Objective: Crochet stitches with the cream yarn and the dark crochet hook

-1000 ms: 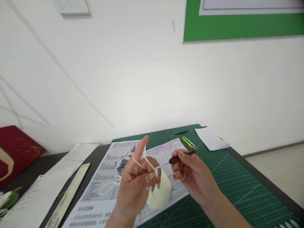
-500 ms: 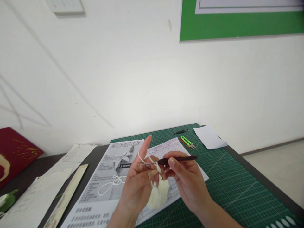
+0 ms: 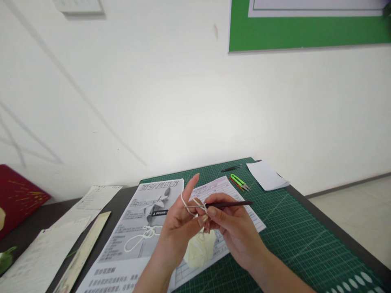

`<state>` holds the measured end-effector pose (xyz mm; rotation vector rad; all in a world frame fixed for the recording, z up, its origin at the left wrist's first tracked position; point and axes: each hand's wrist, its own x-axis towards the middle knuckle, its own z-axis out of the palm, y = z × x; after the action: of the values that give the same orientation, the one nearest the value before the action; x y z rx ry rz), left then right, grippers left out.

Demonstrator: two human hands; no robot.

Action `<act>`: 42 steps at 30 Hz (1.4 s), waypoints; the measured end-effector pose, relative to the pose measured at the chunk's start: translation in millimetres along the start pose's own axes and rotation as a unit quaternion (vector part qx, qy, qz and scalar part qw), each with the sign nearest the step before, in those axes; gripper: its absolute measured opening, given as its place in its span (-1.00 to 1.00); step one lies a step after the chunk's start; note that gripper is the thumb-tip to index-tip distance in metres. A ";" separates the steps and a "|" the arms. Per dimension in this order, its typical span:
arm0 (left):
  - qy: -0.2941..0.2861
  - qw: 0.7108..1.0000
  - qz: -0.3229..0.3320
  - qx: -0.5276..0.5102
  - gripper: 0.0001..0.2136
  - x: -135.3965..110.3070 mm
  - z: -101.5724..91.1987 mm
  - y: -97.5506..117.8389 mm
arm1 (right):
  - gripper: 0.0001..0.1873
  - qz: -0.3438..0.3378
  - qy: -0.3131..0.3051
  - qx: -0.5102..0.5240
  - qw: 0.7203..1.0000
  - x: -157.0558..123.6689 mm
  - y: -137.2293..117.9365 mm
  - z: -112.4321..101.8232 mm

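Handwritten pages (image 3: 45, 248) lie overlapped beside a flat, pale ruler (image 3: 84, 252), which slants next to a printed sheet (image 3: 108, 260), spread open probably for easy reading. Thin, limp loops of cord (image 3: 131, 243) rest on its picture. The left hand (image 3: 175, 232) pinches white yarn (image 3: 183, 199) between thumb and fingers, index raised with the strand round it, seemingly to keep tension. Below the fingertips sits a soft, rounded, cream yarn ball (image 3: 199, 251), near enough to feed freely. The right hand (image 3: 240, 230) grips the dark, smooth handle of a crochet hook (image 3: 232, 204), its slim metal shaft lying across the yarn. Green-handled snips (image 3: 239, 181) lie beyond on the gridded mat (image 3: 293, 240), apparently within reach.
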<state>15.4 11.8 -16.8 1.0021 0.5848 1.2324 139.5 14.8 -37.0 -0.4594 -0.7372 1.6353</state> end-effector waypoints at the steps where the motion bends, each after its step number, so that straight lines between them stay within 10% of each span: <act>1: -0.002 1.000 0.001 0.002 -0.41 0.2 -0.4 -0.5 | -0.81 -0.001 0.002 -0.006 1.000 0.1 -0.3 -0.5; 42: -0.114 0.983 -0.035 -0.140 -0.20 2.2 -9.0 -3.3 | -0.85 0.010 -0.067 -0.001 0.998 -7.8 -10.9 3.8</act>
<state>10.3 16.6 -23.6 0.8611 0.2565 1.0849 146.4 7.3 -27.6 -0.3616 -0.8353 1.6957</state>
